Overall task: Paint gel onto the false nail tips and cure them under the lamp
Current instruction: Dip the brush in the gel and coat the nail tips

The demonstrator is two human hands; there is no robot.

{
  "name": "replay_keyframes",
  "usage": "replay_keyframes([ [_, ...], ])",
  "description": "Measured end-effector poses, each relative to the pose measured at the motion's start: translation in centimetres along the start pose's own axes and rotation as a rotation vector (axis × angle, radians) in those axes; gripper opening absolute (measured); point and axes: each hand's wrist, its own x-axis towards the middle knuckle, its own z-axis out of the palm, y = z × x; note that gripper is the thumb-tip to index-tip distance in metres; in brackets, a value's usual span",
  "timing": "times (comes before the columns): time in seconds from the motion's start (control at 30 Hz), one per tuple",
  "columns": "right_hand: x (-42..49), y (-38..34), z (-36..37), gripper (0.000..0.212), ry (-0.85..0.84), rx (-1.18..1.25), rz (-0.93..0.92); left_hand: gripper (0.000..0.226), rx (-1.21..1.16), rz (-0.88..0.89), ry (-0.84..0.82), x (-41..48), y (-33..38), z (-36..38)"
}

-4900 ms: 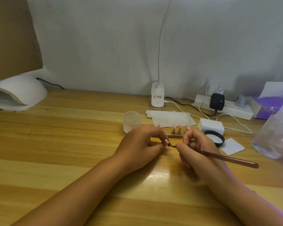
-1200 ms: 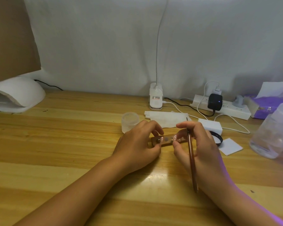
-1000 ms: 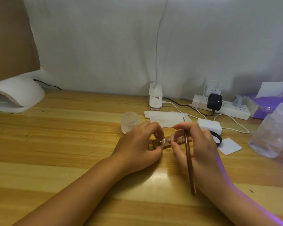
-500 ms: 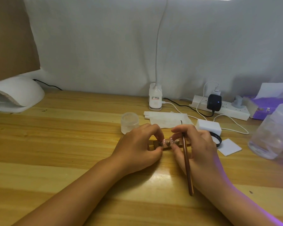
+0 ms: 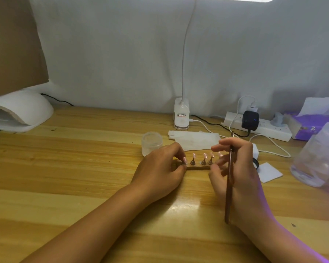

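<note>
The left hand [image 5: 160, 169] pinched the left end of a brown strip [image 5: 198, 168] lying on the table [image 5: 84, 168], with pink nail tips [image 5: 204, 155] standing upright along it. The right hand [image 5: 239, 173] had its fingers curled round a brush [image 5: 229, 186] - bristles pointing away - beside the strip's right end. The white lamp [image 5: 21, 111] sat far left.

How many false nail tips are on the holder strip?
4 false nail tips stand in a row on the brown holder strip, the rightmost beside the right hand. A pink spot at the left hand may be a fifth.
</note>
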Motion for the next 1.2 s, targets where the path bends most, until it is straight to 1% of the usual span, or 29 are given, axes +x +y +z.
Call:
replay_keyframes([
  [0.2, 0.0, 0.0, 0.0, 0.046, -0.130, 0.022, 0.104, 0.012, -0.004, 0.009, 0.072, 0.0, -0.1, -0.1],
  [0.23, -0.1, -0.1, 0.0, 0.041, -0.144, 0.030, 0.109, 0.012, -0.016, 0.019, 0.096, 0.0, -0.1, -0.1],
  [0.3, -0.1, -0.4, 0.0, 0.024, -0.140, 0.028, 0.076, 0.013, -0.039, 0.047, 0.142, 0.0, 0.0, -0.2],
  [0.33, -0.1, -0.6, 0.0, 0.019, -0.132, 0.026, 0.055, 0.013, -0.047, 0.061, 0.149, 0.0, 0.1, -0.3],
  [0.4, 0.0, -0.8, 0.0, 0.029, -0.118, 0.041, 0.037, 0.013, -0.054, 0.083, 0.130, -0.1, 0.2, -0.4],
  [0.43, 0.0, -0.8, 0.0, 0.030, -0.116, 0.067, 0.049, 0.012, -0.058, 0.093, 0.111, -0.1, 0.2, -0.4],
  [0.53, 0.2, -0.5, 0.1, 0.019, -0.121, 0.192, 0.112, 0.011, -0.080, 0.109, 0.064, -0.1, 0.3, -0.4],
  [0.67, 0.6, -0.3, -0.4, 0.007, -0.181, 0.465, 0.239, 0.012, -0.105, 0.129, 0.083, -0.2, 0.3, -0.4],
  [0.73, 0.8, -0.1, -0.7, 0.010, -0.187, 0.576, 0.323, 0.010, -0.113, 0.130, 0.093, -0.2, 0.2, -0.4],
  [0.83, 1.1, 0.2, -1.0, 0.003, -0.186, 0.647, 0.426, 0.009, -0.103, 0.140, 0.097, -0.2, 0.2, -0.3],
  [0.87, 1.1, 0.3, -1.0, 0.005, -0.195, 0.659, 0.438, 0.009, -0.099, 0.145, 0.091, -0.2, 0.2, -0.3],
  [0.97, 1.0, 0.1, -0.9, 0.012, -0.230, 0.648, 0.427, 0.010, -0.105, 0.158, 0.070, -0.2, 0.0, -0.4],
  [1.07, 1.1, -0.1, -0.8, 0.014, -0.231, 0.620, 0.427, 0.014, -0.113, 0.172, 0.060, -0.2, 0.1, -0.4],
  [1.2, 1.1, -0.4, -0.8, 0.016, -0.255, 0.581, 0.427, 0.012, -0.104, 0.184, 0.068, -0.2, 0.1, -0.3],
])
